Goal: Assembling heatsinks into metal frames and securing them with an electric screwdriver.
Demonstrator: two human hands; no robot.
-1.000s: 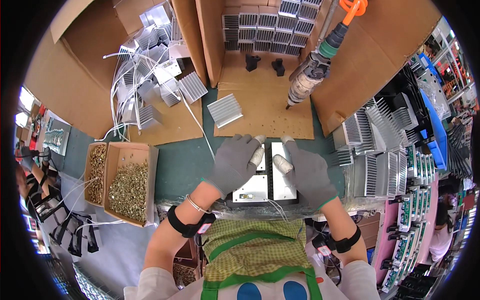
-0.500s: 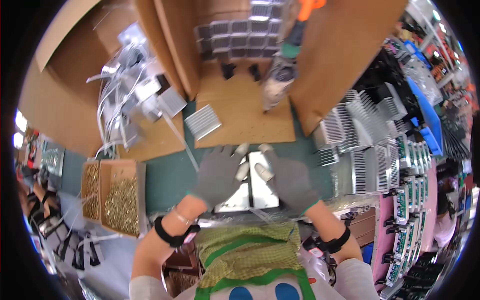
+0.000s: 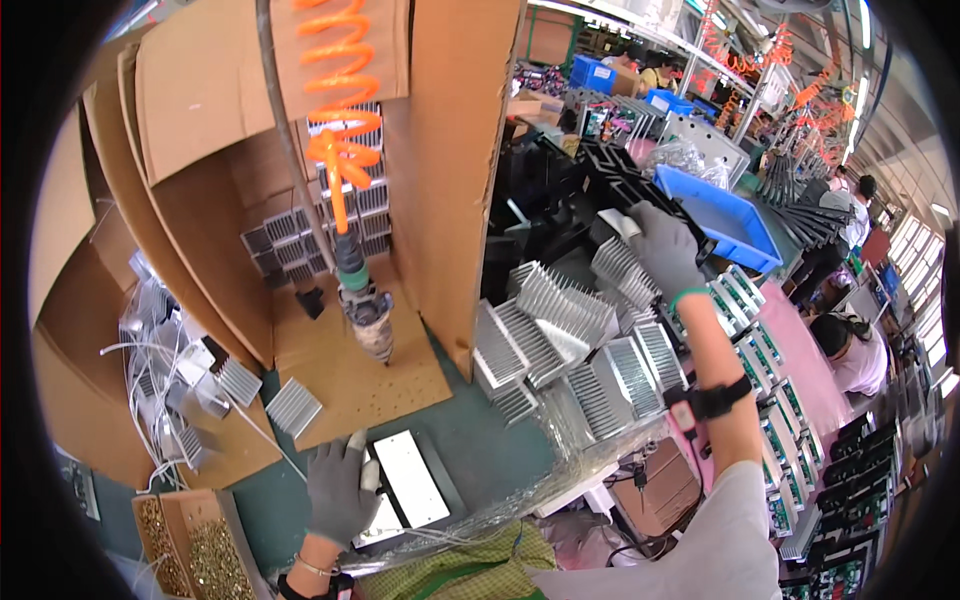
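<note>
My left hand [image 3: 340,488], in a grey glove with pale fingertips, lies over a white rectangular plate [image 3: 380,523] at the bench's near edge. Its fingers are stretched out and hold nothing. Close beside it, a second white plate [image 3: 412,478] rests along a dark strip. My right hand [image 3: 664,250], gloved the same way, reaches far right to a pile of silver finned heat sinks [image 3: 560,320]. Its fingers bend over the upper end of a tilted heat sink [image 3: 622,272], and the palm side is hidden. One more heat sink [image 3: 294,407] lies alone on the cardboard.
A power screwdriver [image 3: 366,318] hangs from an orange coiled hose [image 3: 340,90] before a cardboard box [image 3: 440,180] with stacked heat sinks. A divided box [image 3: 180,500] of brass-coloured screws stands at the left. Wired parts [image 3: 180,370], a blue tray [image 3: 725,220] and circuit boards [image 3: 785,420] surround the bench.
My right hand has left the white plates and reached out to the heat sinks at the right. My left hand stays at the plates. The view has swung to the right.
</note>
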